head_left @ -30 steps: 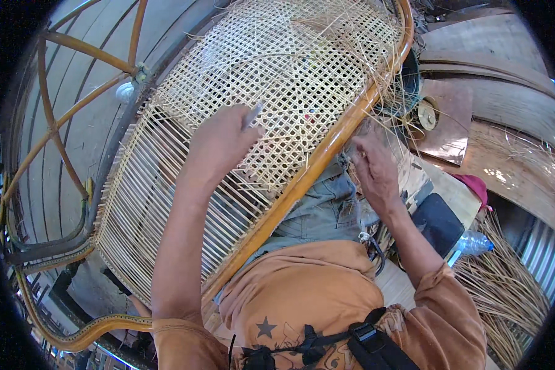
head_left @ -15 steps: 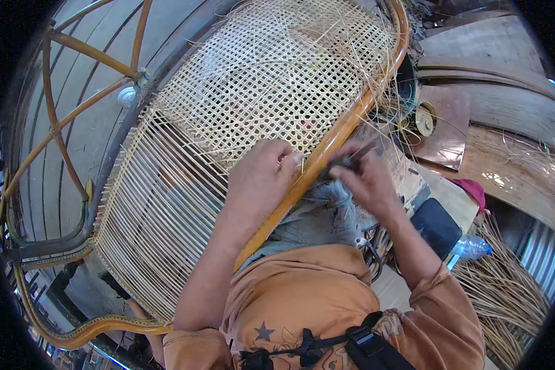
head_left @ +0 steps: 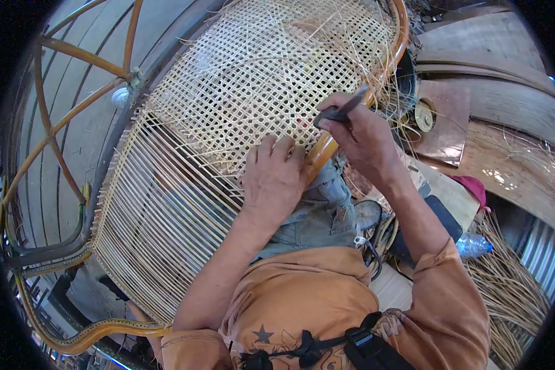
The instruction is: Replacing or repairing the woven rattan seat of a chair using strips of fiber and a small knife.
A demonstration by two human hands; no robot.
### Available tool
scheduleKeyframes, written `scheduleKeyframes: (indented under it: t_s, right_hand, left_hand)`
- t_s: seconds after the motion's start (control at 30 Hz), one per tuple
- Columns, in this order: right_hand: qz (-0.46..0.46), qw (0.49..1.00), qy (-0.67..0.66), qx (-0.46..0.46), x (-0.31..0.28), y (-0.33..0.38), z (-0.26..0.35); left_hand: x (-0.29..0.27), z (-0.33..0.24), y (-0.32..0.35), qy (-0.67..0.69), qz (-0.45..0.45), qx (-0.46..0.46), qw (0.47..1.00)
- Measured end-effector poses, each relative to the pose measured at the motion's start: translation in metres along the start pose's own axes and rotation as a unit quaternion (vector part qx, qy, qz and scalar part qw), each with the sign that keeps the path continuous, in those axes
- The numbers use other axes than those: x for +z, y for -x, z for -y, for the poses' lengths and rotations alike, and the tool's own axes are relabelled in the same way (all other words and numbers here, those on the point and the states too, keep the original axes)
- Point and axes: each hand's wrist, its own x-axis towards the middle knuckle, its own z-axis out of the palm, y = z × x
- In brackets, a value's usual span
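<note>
- Clasping a dark tool (head_left: pixel 341 113), the right hand (head_left: pixel 367 139) has its fingers curled round it above the glossy rail (head_left: pixel 322 153).
- Left hand (head_left: pixel 272 180): fingers slightly apart, resting on the woven cane (head_left: pixel 246 92) beside that rail.
- Parallel strands (head_left: pixel 160 213) run left of it.

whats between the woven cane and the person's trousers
In the head view, the glossy brown frame rail runs between the woven cane and the trousers, partly covered by the left hand.
</note>
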Motion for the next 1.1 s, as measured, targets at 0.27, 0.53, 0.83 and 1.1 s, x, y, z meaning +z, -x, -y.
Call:
scheduleKeyframes:
  t_s: [0.27, 0.53, 0.83, 1.1]
  right_hand:
    - [-0.021, 0.999, -0.036, 0.032, 0.002, 0.0, -0.011]
    - [0.229, 0.958, 0.145, 0.095, -0.035, 0.021, -0.029]
    - [0.291, 0.927, 0.229, 0.067, -0.033, 0.011, -0.038]
    - [0.332, 0.882, 0.33, 0.055, -0.034, -0.011, -0.014]
  left_hand:
    - [0.011, -0.016, -0.006, -0.051, -0.022, 0.007, 0.998]
    - [0.029, -0.015, 0.0, -0.091, -0.006, -0.013, 0.996]
    - [0.023, -0.012, -0.009, -0.095, 0.014, -0.014, 0.995]
    - [0.028, -0.008, -0.009, -0.076, 0.003, -0.001, 0.997]
